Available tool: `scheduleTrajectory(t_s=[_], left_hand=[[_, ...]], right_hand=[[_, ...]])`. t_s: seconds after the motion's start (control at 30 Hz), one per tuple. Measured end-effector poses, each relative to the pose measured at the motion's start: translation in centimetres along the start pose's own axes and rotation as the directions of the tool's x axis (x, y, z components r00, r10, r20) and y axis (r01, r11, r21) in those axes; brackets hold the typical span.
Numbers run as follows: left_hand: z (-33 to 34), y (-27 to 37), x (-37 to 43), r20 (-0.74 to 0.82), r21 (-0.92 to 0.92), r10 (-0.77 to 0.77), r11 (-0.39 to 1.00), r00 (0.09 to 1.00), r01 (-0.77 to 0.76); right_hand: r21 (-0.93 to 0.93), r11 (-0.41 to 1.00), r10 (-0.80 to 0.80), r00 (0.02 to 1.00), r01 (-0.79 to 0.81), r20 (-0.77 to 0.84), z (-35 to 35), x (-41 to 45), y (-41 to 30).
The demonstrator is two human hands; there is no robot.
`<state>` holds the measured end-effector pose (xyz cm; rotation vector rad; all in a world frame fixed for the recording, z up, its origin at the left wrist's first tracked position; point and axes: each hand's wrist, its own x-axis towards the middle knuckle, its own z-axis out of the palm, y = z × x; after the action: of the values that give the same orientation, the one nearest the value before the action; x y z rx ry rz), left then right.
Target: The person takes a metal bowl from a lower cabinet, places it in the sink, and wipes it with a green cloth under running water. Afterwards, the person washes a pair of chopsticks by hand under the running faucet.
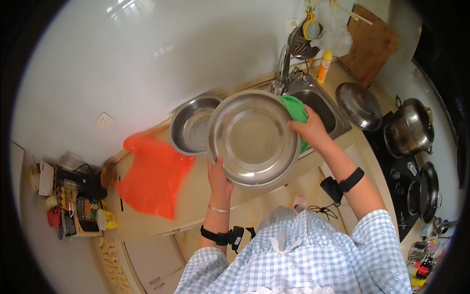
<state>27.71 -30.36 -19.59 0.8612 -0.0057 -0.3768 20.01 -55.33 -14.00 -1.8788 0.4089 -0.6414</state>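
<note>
A wide, shallow stainless steel basin [254,137] is held up in front of me, its hollow side towards the camera. My left hand [219,176] grips its lower left rim, the thumb lying inside. At the upper right rim, my right hand [310,126] holds the basin together with a green cloth [295,109], which hangs partly behind it. Most fingers of both hands are hidden behind the metal. A second, deeper steel basin [189,126] stands on the counter to the left, partly covered by the held one. Beside it lies a red plastic bag [156,180].
Behind the held basin is a sink [319,106] with a faucet [282,71]. A yellow bottle [324,66], a steel lid [359,106], a large pot [411,126] and a black frying pan [429,192] stand to the right. Jars and a yellow container [107,219] crowd the far left.
</note>
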Motion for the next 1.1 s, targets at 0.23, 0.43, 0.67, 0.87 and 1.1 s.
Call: scheduleTrajectory(t_s=[0.23,0.43,0.67,0.87,1.1], left_hand=[[-0.1,1.6,0.2,0.066,0.090,-0.100,0.992,0.993,0.094],[1.0,2.2,-0.9,0.072,0.105,-0.046,0.994,0.996,0.038],[2.0,1.1,-0.9,0.058,-0.020,0.176,0.984,0.983,-0.175],[4.2,0.0,-0.9,0.081,-0.028,0.172,0.985,0.982,-0.170],[5.4,2.9,-0.9,0.031,-0.183,0.280,0.945,0.960,-0.270]], right_hand=[[0.043,0.991,0.124,0.992,-0.125,0.032,-0.2,0.4,-2.1],[0.075,0.994,0.073,0.996,-0.076,0.047,-0.2,0.3,-1.1],[-0.613,0.680,-0.443,0.892,0.403,0.095,2.4,-2.5,-4.1],[-0.296,0.874,-0.303,0.909,0.385,0.286,9.5,-7.0,-5.8],[-0.359,0.609,-0.521,0.698,0.707,0.492,5.1,-6.7,-4.3]])
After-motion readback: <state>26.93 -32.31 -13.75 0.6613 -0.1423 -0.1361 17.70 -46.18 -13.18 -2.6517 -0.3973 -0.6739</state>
